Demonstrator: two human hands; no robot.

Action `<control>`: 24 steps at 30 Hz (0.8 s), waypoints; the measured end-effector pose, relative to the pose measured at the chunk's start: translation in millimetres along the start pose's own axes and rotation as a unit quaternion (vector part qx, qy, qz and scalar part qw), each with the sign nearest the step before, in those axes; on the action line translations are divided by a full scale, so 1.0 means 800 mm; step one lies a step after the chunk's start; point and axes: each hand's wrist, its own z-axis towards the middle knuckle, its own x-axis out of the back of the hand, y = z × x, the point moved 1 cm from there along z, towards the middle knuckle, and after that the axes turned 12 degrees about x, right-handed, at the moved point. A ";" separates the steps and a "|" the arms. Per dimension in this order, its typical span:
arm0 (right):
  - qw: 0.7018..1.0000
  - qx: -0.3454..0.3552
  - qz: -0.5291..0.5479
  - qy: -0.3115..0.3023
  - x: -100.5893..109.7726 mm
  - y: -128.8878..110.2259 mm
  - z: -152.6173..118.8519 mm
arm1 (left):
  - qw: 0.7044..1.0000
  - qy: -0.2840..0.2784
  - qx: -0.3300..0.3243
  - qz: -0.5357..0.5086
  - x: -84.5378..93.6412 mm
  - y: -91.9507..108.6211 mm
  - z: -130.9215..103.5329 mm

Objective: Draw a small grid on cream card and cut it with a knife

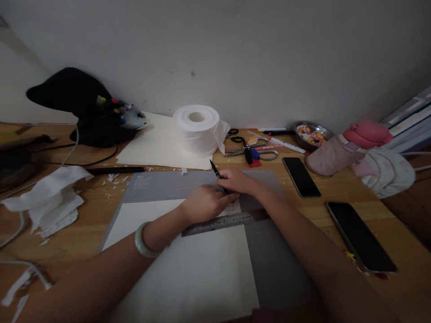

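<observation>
My right hand (237,181) is closed around a slim black pen (214,169), whose pointed end sticks up and away from me. Close against it, my left hand (205,202) has its fingers curled in by the pen's lower part; what they grip is hidden. A pale bangle (143,240) circles the left wrist. Beneath the hands lies a large cream sheet of paper (195,273), with a few drawn lines (230,207) near the fingertips. Across the sheet runs a metal ruler (224,221), its right end passing under my right forearm.
A grey mat (269,251) lies under the paper. Behind stand a white tissue roll (196,130) on more paper (148,148), scissors (269,154), markers (286,144) and a metal bowl (311,134). Two phones (301,176) and a pink bottle (340,150) are right; crumpled tissue (57,197) is left.
</observation>
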 end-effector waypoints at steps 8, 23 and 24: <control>1.000 -0.011 -0.018 0.004 0.005 -0.006 -0.001 | 1.000 -0.014 0.008 0.004 0.002 0.002 0.002; 1.000 -0.011 -0.018 0.006 0.011 -0.010 -0.004 | 1.000 -0.005 0.008 -0.001 0.000 0.000 0.001; 1.000 -0.012 -0.017 0.008 0.011 -0.010 -0.005 | 1.000 -0.007 0.008 -0.003 0.000 0.000 0.000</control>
